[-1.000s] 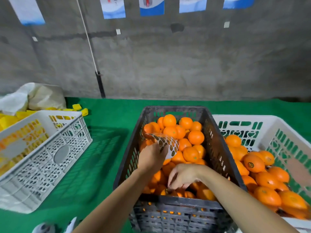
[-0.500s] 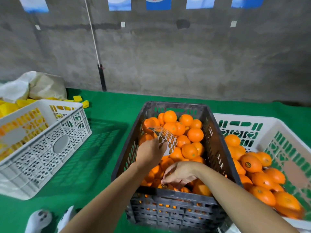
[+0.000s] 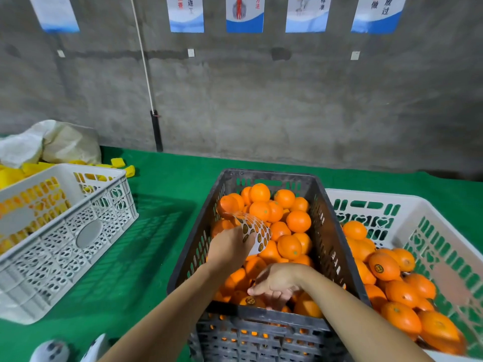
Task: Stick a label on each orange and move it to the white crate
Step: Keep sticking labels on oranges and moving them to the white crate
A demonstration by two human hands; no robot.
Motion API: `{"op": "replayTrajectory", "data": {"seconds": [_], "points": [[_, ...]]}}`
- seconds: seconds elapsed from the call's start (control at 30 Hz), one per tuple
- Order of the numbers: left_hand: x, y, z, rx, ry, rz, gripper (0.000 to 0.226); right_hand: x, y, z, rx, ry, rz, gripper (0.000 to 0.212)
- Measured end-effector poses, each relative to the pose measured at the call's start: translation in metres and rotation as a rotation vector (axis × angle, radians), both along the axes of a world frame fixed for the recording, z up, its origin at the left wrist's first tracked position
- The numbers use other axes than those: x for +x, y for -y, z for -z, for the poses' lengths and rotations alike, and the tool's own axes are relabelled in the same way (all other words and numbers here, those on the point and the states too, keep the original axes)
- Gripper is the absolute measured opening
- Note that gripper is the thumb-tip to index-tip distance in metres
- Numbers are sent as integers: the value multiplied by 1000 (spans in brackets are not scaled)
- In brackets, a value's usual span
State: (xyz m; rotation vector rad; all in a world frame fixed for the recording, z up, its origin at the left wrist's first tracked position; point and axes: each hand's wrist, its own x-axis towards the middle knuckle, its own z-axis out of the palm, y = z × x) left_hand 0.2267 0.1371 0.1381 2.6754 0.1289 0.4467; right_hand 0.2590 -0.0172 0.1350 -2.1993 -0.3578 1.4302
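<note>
orange at the near end of the dark crate now shows a round label on its skin, just under the thumb of the right hand. over the last second that hand has sunk lower onto the fruit, its fingers bent down into the pile. whether they grip the orange or only press on it i cannot tell. the left hand has stayed above the heap, pinching the curled label sheet. my read: the label is on, so what remains for this fruit is the lift across to the white crate just right of the dark one, where labelled oranges already lie. both crates stand on a green tabletop. a second white crate holding yellow pieces sits well to the left, with a pale sack behind it. at the back is a bare concrete wall with blue-and-white posters and a thin cord hanging down.
</note>
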Motion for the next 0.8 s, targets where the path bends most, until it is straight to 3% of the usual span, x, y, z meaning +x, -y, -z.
{"op": "replayTrajectory", "data": {"seconds": [0.1, 0.2, 0.43, 0.53, 0.6, 0.67, 0.8], "points": [[0, 1, -1, 8, -2, -12, 49, -4, -2, -3, -204, 124, -195, 88], [0, 2, -1, 1, 5, -20, 47, -10, -6, -4, -259, 238, -309, 103], [0, 3, -6, 68, 59, -78, 48, -18, -9, -1, -116, 243, -228, 74], [-1, 0, -11, -88, 189, -127, 47, -15, -15, -11, -32, 225, -118, 86], [-1, -1, -13, -178, 242, -189, 41, -12, -16, -16, 86, 267, 20, 81], [-1, 0, -14, -221, 276, -219, 41, -8, -11, -20, 169, 480, 137, 68], [-2, 1, -15, -280, 338, -259, 37, 11, 18, -23, -163, 1238, 177, 73]]}}
